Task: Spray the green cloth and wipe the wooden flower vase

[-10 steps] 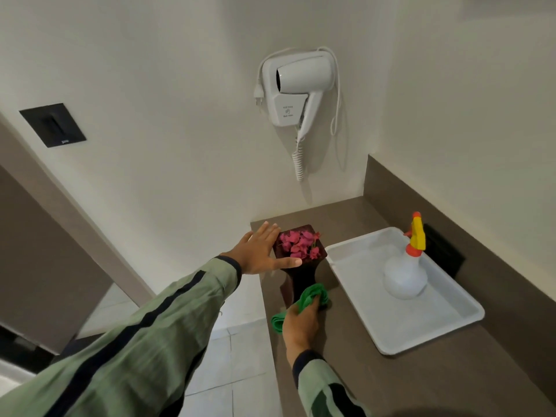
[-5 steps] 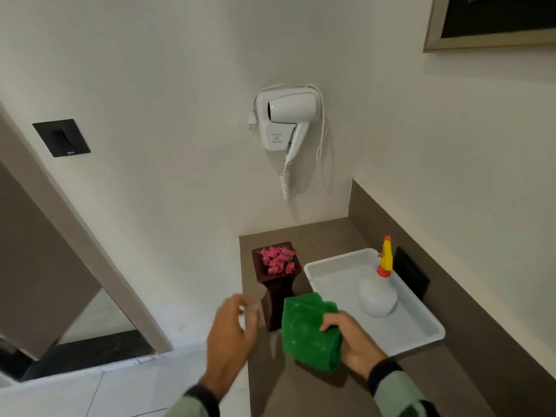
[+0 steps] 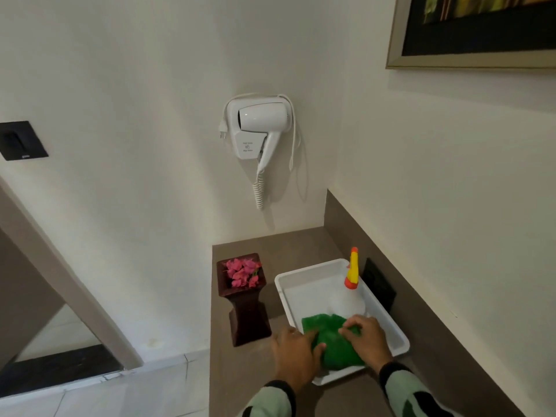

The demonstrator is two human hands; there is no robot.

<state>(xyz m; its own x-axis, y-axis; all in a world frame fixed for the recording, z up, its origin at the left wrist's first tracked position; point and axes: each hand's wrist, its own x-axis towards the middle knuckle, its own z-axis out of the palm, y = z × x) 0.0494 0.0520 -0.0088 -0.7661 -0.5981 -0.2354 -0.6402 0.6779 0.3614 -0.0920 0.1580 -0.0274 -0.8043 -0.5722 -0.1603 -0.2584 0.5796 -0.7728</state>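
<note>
The dark wooden flower vase with pink flowers stands upright at the counter's left edge, untouched. The green cloth lies bunched in the near end of the white tray. My left hand grips the cloth's left side and my right hand presses on its right side. A white spray bottle with a yellow and orange nozzle stands in the tray just behind the cloth.
A brown counter runs along the right wall, with a black socket behind the tray. A white hair dryer hangs on the wall above. A framed picture hangs top right. Tiled floor lies left of the counter.
My left hand let go of the vase and came to the cloth. The right hand carried the cloth from the vase's base into the tray, where both hands now hold it.
</note>
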